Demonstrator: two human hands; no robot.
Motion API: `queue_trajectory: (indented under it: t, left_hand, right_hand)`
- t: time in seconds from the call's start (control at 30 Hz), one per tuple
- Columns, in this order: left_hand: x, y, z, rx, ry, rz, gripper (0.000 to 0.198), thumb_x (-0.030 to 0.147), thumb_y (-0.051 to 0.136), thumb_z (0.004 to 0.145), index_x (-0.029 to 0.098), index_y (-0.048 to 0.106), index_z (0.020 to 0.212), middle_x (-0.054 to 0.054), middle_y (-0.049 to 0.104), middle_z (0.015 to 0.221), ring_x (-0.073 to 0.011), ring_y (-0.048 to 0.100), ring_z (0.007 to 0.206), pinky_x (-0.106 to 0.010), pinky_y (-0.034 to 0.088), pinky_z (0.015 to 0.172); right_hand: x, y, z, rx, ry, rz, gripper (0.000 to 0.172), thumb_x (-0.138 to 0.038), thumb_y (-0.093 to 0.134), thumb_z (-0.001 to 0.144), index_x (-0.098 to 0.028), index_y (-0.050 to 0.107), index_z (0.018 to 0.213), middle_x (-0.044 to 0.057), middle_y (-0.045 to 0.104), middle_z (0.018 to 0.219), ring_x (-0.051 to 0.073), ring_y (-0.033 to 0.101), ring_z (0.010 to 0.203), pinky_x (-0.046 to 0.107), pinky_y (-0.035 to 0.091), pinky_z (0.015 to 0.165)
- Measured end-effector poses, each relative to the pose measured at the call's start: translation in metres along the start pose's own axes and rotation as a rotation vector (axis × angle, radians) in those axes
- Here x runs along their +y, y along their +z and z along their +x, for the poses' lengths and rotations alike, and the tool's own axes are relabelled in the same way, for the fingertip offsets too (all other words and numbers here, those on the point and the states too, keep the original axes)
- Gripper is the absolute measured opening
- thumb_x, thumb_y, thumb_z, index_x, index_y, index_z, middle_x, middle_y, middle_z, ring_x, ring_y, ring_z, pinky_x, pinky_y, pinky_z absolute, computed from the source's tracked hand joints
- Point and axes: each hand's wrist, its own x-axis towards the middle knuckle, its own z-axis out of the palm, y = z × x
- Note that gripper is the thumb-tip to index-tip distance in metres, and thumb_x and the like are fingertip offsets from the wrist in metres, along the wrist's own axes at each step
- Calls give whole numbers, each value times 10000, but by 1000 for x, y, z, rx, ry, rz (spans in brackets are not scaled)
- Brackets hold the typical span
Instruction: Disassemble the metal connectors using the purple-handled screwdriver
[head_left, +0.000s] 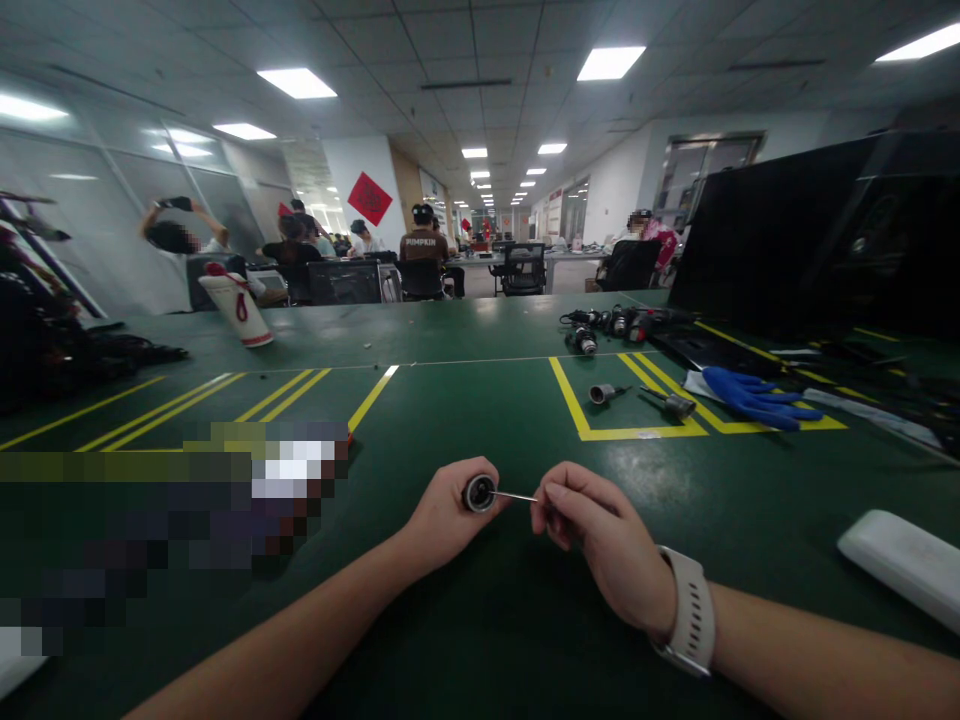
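Note:
My left hand (450, 510) is wrapped round a hole saw (480, 491), a small metal cup whose round open end faces me. Most of its body is hidden in the fist. Pinched between the fingers of my right hand (592, 530) is a thin metal rod (515, 496), possibly a hex key. Its tip reaches into the cup's mouth, while its other end is hidden by the fingers. Both hands are just above the green table (465, 620). Two similar hole saws with shanks, one here (602, 393) and one to its right (679, 405), lie inside yellow tape lines.
Blue gloves (750, 395) lie at the right, before a large black screen (810, 230). Behind the hole saws is a dark power tool (585, 340) among others. A paper cup (238, 312) stands far left; a white object (907, 565) is near right. People sit beyond.

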Motion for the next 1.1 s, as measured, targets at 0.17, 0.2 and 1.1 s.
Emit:
queue_trajectory:
  t: [0.17,0.2,1.1]
  left_hand:
    - [-1,1,0,-6,17,-24,142,272,593,749,162,524,691,34,518,650,-105,488,590,-216,385,543]
    - [-1,1,0,-13,21,-32,143,271,592,749,161,522,691,34,515,649,-103,487,589,-215,385,543]
    - [0,0,0,-36,19,-63,163,277,592,749,151,521,674,31,508,631,-97,469,566,-211,372,524]
  right_hand:
    - [-4,2,-5,-17,-106,-216,206,-309,463,879,-177,570,762,9,576,726,120,468,611,258,361,561]
    - [-4,2,-5,-25,-103,-229,209,-310,459,882,-178,571,764,9,579,736,121,474,620,261,366,571]
    - [1,1,0,-44,16,53,175,-275,473,868,-166,554,757,21,599,728,122,484,620,260,371,565]
